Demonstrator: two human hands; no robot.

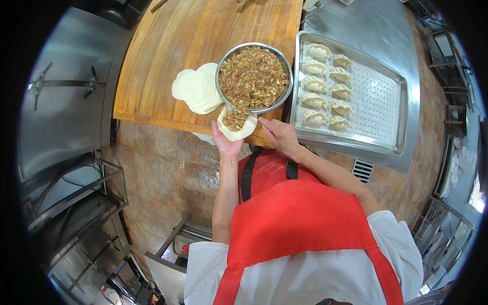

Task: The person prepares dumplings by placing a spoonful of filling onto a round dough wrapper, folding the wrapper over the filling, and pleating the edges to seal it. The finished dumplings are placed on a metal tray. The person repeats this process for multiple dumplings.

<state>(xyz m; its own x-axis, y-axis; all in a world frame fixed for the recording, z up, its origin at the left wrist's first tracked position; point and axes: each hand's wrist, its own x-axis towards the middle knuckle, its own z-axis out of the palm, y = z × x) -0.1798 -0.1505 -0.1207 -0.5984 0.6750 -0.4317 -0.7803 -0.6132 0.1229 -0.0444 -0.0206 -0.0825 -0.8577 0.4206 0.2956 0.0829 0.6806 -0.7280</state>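
My left hand [228,144] holds a round dough wrapper [244,131] on its palm and fingers, just in front of the wooden table's edge. A mound of chopped filling [233,121] lies on the wrapper. At the wrapper's right edge is my right hand [281,134], its fingers curled and index finger pointing left; whether it grips a thin utensil cannot be made out. Just beyond both hands, a round metal bowl [288,93] is heaped with the same filling. Left of the bowl, several flat wrappers [190,85] lie in an overlapping pile.
A perforated metal tray [377,103] with two rows of pleated dumplings [314,84] stands right of the bowl on a steel counter [413,118]. The wooden table [164,76] ends just before me. Steel cabinets [72,95] flank the left side. A floor drain [361,171] lies at right.
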